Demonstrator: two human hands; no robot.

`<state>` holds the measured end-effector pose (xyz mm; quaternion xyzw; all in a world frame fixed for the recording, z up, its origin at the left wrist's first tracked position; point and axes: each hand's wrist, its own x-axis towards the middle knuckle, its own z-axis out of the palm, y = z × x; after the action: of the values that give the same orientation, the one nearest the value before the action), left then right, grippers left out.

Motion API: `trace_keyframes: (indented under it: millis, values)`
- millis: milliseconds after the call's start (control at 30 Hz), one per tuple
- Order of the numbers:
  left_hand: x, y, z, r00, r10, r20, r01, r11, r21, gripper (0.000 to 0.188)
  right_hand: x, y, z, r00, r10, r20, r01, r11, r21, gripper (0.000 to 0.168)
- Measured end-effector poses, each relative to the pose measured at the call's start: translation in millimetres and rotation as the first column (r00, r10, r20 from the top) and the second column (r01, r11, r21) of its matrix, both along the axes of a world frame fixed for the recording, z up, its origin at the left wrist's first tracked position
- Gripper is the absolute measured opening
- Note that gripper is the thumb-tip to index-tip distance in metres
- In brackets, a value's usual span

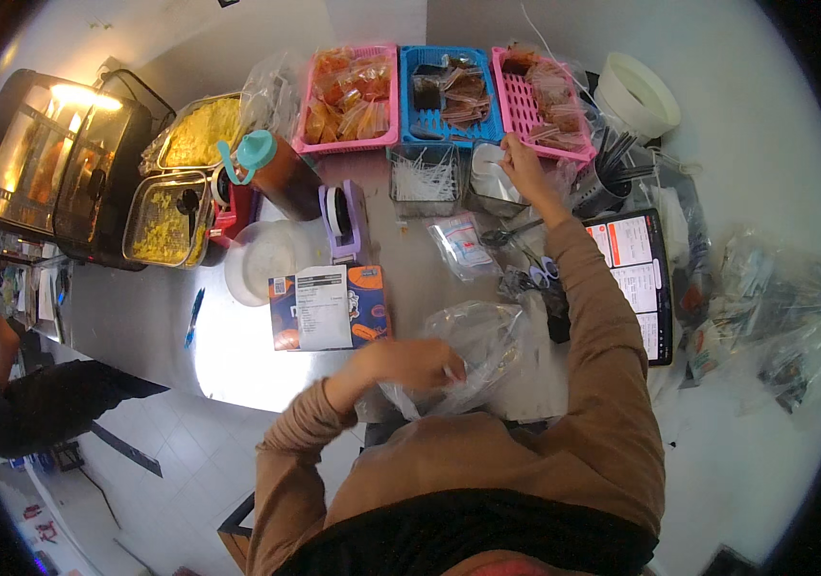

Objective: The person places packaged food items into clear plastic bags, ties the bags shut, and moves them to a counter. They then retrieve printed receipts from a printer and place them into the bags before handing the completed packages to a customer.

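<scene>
My left hand (414, 363) is over the near edge of a clear plastic bag (478, 342) on the steel table, its fingers at the plastic; how firmly they hold it is unclear. My right hand (523, 169) reaches to a clear container (496, 189) of white round lids or discs, its fingertips at the rim; whether they pinch something is unclear. Beside it stands a container of white sticks (425, 176). A printed box (331, 308) with a paper slip on top lies left of the bag. A small printed plastic packet (463, 245) lies between the containers and the bag.
Behind are pink baskets (394, 101) and a blue basket (405, 79) of sachets. A sauce bottle (284, 176), purple tape dispenser (358, 223) and food trays (129, 248) stand left, near a lit warmer (57, 165). Scissors (544, 271) and a tablet (637, 288) lie right. Another person (43, 396) is far left.
</scene>
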<state>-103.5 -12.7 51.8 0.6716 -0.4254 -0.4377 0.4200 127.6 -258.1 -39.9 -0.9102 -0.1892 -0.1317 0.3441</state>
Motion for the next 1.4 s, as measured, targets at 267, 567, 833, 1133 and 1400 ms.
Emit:
trace_keyframes:
  millis: [267,567,833,1133,1400]
  values:
    - [45.2,4.6,15.2,0.938,0.235,0.254,-0.217,0.971,-0.101,0.03,-3.7,9.5,-5.9,0.992,0.01,-0.123,-0.03,0.986,-0.166,0.036]
    - [61.1,62.2,22.6,0.82,0.525,0.228,-0.541,0.841,0.008,0.041,-14.6,-25.6,26.8,0.981,-0.147,0.13,0.105,0.953,0.284,0.025]
    - [29.7,-12.2,3.7,0.507,0.862,0.007,-0.784,0.465,-0.412,0.048,-99.3,34.4,91.0,0.974,-0.07,0.214,0.069,0.998,0.014,0.041]
    - [-0.5,-10.7,-14.6,0.608,0.744,-0.279,-0.783,0.502,-0.367,0.03,-51.4,39.5,74.9,0.957,0.15,-0.247,0.108,0.607,0.787,0.041]
    - [-46.6,7.1,-50.3,0.569,0.82,-0.063,-0.795,0.529,-0.297,0.035,-221.7,59.4,79.4,0.558,0.682,-0.472,-0.13,0.634,0.762,0.026]
